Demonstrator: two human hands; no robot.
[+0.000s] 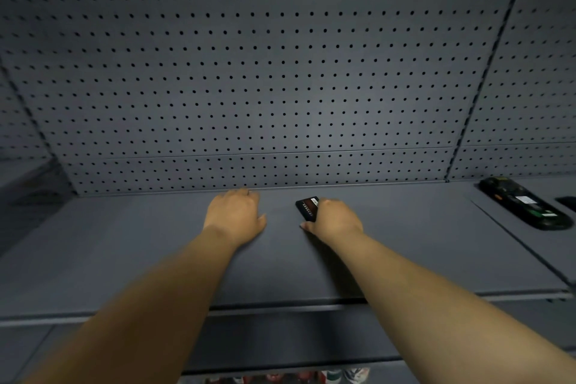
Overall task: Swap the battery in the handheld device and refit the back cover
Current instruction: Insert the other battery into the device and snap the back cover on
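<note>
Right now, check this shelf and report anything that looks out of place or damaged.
Nothing looks damaged or spilled. The handheld device lies far right on the shelf with its back open, insides showing, as expected mid-swap. The right hand holds a battery; the left hand rests flat and empty.

Grey shelf (124, 259); grey pegboard (280, 72) (dark dot grid); black battery (307, 207), white label.

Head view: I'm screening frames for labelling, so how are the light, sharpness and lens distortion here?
Head view: dim and grey, brightest on the pegboard centre, darkening toward the corners; wide-angle bending splays the panel seams; forearms near the lens are soft; the battery under the right hand and the handheld device far right are small, labels unreadable.
</note>
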